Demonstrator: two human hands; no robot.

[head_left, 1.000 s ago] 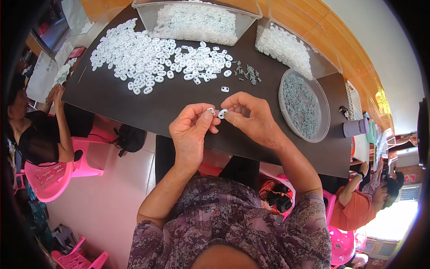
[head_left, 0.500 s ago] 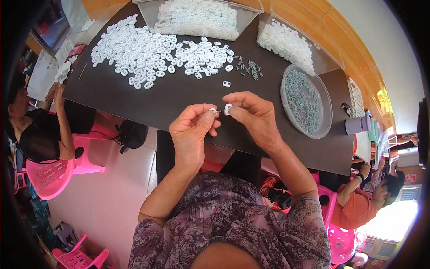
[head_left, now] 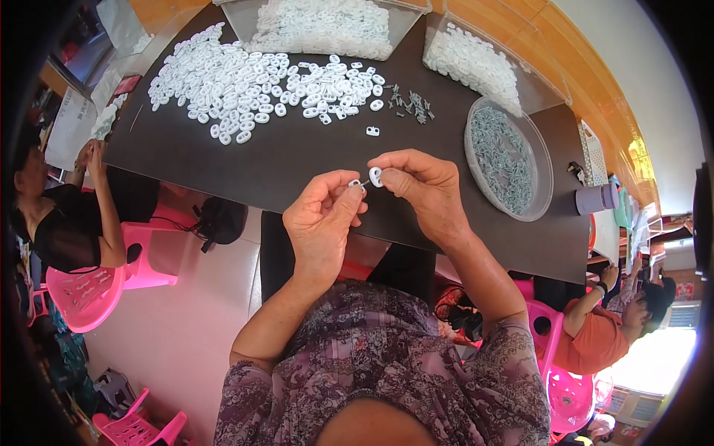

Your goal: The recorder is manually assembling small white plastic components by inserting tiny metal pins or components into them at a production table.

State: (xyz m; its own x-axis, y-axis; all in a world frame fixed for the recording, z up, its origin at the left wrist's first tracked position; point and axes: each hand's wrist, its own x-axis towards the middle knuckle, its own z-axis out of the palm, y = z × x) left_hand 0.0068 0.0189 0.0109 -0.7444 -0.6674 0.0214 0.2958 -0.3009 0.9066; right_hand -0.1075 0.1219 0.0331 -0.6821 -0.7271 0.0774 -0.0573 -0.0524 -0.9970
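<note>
Above the table's near edge, my left hand pinches a small white plastic piece with a screw sticking out of it to the right. My right hand grips a white oval two-hole plastic piece between thumb and forefinger, right by the screw's end. Whether the screw touches the oval piece is too small to tell. Beyond my hands, a single white two-hole piece lies alone on the dark table.
A large heap of white oval pieces and a smaller heap lie at the far side. Loose screws sit beside them. Clear bins stand behind; a round tub of screws is right. People sit at both sides.
The oval piece in my right hand has turned to show its holes and come nearer the screw held in my left. The view has shifted slightly.
</note>
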